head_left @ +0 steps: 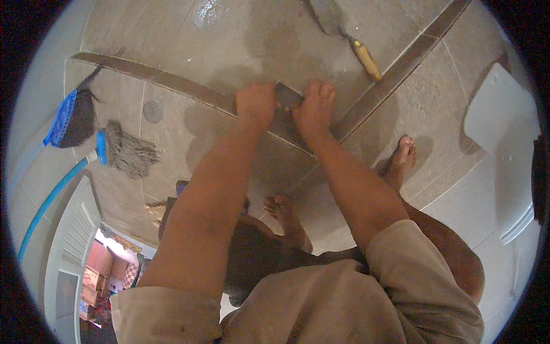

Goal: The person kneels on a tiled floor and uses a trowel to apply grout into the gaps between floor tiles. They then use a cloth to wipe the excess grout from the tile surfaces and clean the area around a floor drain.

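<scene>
Both my arms reach forward over a tiled floor (229, 46). Between my hands is a dark, flat, straight-edged piece (289, 94), whose exact kind I cannot make out. My left hand (256, 104) is closed at its left side, fingers curled over and partly hidden. On its right side my right hand (315, 109) grips it, with the thumb toward the piece and the fingers bent. Beneath and behind my hands, a raised brown tile strip (189, 85) meets a second brown strip (395, 71) at a corner nearer me.
A trowel with a wooden handle (365, 59) lies ahead to the right. At left are a grey string mop (129, 150), a blue-and-black broom (71, 117) and a round floor drain (152, 112). A white toilet (498, 114) stands right; a door (71, 246) is at lower left.
</scene>
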`<state>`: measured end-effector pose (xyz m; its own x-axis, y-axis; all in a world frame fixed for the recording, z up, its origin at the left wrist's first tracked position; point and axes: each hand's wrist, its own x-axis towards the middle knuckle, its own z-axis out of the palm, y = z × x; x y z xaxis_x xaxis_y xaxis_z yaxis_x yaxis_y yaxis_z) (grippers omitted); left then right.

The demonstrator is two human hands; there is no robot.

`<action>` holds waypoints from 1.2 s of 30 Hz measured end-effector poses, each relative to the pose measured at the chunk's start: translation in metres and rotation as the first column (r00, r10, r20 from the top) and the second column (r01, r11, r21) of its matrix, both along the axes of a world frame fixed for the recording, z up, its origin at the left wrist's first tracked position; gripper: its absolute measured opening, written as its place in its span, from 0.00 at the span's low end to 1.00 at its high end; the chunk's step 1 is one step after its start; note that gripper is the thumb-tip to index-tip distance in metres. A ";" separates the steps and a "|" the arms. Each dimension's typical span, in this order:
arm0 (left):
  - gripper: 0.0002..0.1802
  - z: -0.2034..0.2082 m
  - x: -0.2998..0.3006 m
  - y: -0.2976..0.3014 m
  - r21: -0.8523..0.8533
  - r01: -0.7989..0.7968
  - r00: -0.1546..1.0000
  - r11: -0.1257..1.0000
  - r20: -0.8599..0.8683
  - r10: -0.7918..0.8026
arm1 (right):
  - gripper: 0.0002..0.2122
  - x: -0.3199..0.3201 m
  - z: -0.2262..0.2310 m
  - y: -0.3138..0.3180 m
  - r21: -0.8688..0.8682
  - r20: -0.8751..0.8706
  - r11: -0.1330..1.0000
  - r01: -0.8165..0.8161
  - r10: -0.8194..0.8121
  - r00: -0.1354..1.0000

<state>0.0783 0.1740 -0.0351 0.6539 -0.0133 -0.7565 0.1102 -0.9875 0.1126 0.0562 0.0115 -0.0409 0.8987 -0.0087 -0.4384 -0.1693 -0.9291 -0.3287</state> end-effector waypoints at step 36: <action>0.25 0.006 -0.008 0.004 -0.002 -0.051 0.999 0.999 -0.004 0.051 | 0.33 -0.001 0.019 -0.006 0.037 0.031 0.994 -0.099 0.098 0.995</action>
<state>0.0704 0.1780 -0.0293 0.6509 0.0187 -0.7589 0.1608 -0.9804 0.1138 0.0552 0.0052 -0.0220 0.9068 0.0970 -0.4103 -0.0673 -0.9274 -0.3681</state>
